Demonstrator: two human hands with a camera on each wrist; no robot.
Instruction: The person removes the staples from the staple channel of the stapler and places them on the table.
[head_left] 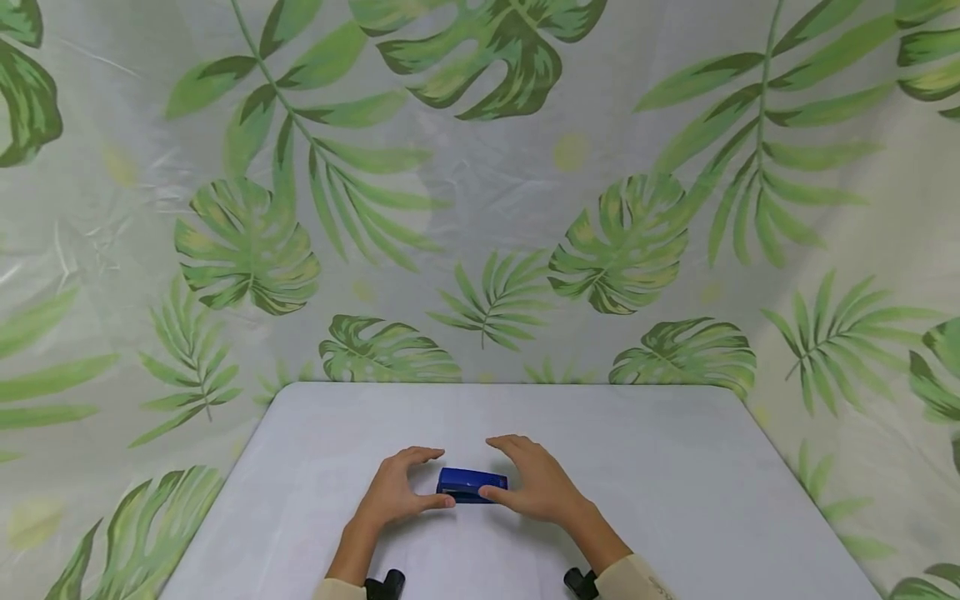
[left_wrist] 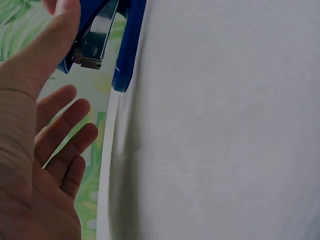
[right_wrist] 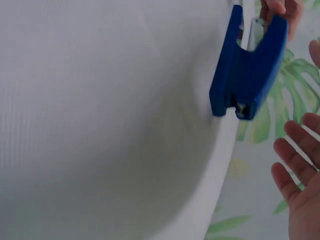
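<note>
A blue stapler point(head_left: 471, 478) sits on the white table between the two hands. Its front end, with the metal staple magazine showing, faces left in the left wrist view, and a gap separates its top arm from its base. My left hand point(head_left: 397, 485) is around that front end, fingers spread and thumb close by; whether the thumb touches it I cannot tell. Around the rear end point(right_wrist: 245, 85) stands my right hand point(head_left: 546, 483), its thumb overlapping the stapler's near side in the head view and its other fingers held apart from it.
A white cloth covers the table point(head_left: 637, 467), whose far edge meets a hanging leaf-printed sheet point(head_left: 495, 192). The same print drops away at both sides. Dark camera mounts point(head_left: 386, 585) are strapped at the wrists, below light sleeves point(head_left: 633, 577).
</note>
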